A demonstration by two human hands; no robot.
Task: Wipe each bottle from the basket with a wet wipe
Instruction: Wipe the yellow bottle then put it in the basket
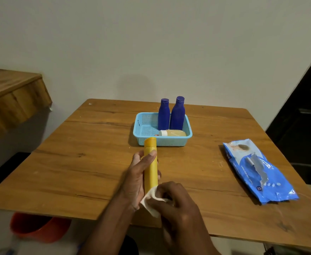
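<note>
Here, the left hand [139, 173] grips the yellow bottle [151, 162] above the bench [95, 144], the right hand's [176, 201] fingers pinch a wet wipe [151, 201] against its base (near end), with the basket [163, 142] just beyond.

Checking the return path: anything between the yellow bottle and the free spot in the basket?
Nothing visible. The yellow bottle, held by the left hand, has bare table up to the basket. The basket's left half is free; two blue bottles stand at the back right, and a small bottle lies along the front right.
</note>
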